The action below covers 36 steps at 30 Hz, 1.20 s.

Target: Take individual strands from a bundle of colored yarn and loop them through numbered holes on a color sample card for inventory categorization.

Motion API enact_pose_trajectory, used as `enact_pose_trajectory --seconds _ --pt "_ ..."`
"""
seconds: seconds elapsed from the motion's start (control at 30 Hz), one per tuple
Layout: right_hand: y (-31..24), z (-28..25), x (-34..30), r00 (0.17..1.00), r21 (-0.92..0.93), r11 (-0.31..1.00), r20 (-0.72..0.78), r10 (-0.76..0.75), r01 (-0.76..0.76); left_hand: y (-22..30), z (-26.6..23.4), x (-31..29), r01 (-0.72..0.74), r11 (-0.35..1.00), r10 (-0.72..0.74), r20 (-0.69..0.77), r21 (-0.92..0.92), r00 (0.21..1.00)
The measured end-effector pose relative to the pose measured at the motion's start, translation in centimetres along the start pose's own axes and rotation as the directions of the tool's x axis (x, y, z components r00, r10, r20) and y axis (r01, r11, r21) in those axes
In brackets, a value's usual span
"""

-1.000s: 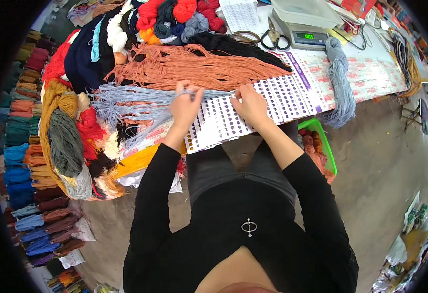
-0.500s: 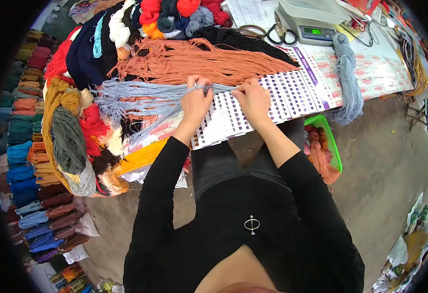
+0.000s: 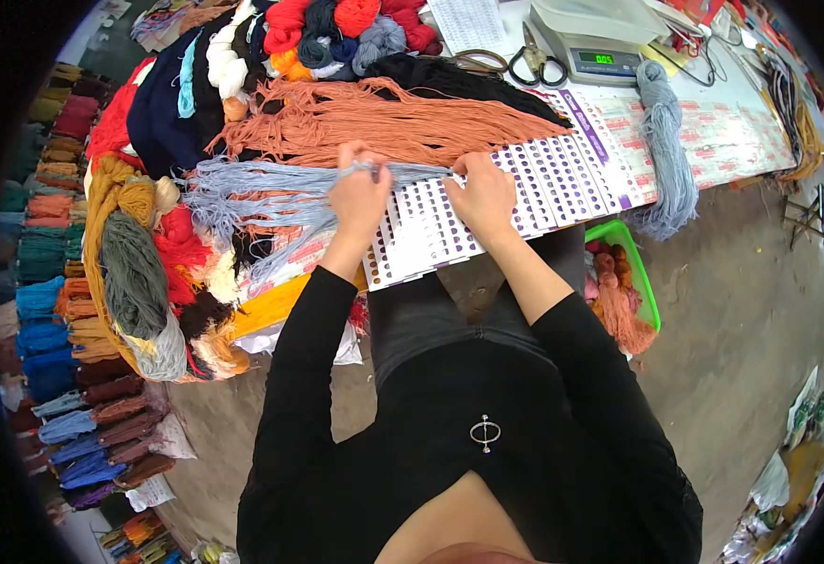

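Light blue embroidery threads (image 3: 271, 183) stretch across the table, loose at the left and narrowing toward the white punched thread cards (image 3: 548, 179). My left hand (image 3: 360, 195) is closed on some of the light blue thread left of the cards, its fingertips slightly blurred. At the cards' upper edge, my right hand (image 3: 484, 195) pinches the tapered end of the thread; its fingertips partly hide the holes there. Just beyond both hands lie salmon-orange threads (image 3: 384, 122), whose right ends reach the cards. The cards overlap in a slanted stack over the table's near edge.
A digital scale (image 3: 600, 56) stands at the back right, beside black-handled scissors (image 3: 536, 66). A grey-blue skein (image 3: 667, 155) hangs over the table edge. Coloured yarn bundles (image 3: 134, 263) crowd the left. Below on the right is a green basket (image 3: 647, 273) with yarn inside.
My left hand has slid left along the light blue thread, away from my right hand. The right hand stays at the cards' edge, with its wrist nearly unmoved.
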State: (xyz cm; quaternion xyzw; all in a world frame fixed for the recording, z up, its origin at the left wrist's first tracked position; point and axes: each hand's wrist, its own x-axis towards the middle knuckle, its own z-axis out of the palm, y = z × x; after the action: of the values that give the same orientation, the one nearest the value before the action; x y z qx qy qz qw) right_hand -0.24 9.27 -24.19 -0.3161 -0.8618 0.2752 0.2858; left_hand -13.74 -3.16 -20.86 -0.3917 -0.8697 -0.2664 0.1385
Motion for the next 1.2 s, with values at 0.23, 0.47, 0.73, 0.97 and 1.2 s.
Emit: enact_pose_trajectory --seconds 0.23,0.47,0.73,0.97,1.2 --pt "0.3 -0.1 0.2 0.999 0.0 1.0 -0.043 -0.004 0.004 -1.4 -0.6 1.1 -0.069 0.997 0.06 0.176 0.046 0.983" --pt "-0.2 -0.4 0.1 0.999 0.104 0.994 -0.028 0.021 -0.018 -2.5 -2.6 1.5 0.047 0.962 -0.023 0.09 -0.27 0.996" --pt "-6.8 -3.1 -1.6 0.977 0.73 0.683 0.12 -0.177 0.034 4.0 -5.8 -0.6 0.735 -0.122 0.168 0.716 -0.667 0.678" --pt "-6.5 -5.2 -1.8 0.811 0.78 0.317 0.583 -0.055 -0.539 5.7 -6.4 -1.0 0.732 -0.213 0.237 0.692 -0.647 0.682" --pt "-6.4 -6.2 -2.5 0.829 0.819 0.195 0.557 -0.047 -0.539 6.0 -7.1 -1.1 0.662 -0.173 0.061 0.663 -0.729 0.746"
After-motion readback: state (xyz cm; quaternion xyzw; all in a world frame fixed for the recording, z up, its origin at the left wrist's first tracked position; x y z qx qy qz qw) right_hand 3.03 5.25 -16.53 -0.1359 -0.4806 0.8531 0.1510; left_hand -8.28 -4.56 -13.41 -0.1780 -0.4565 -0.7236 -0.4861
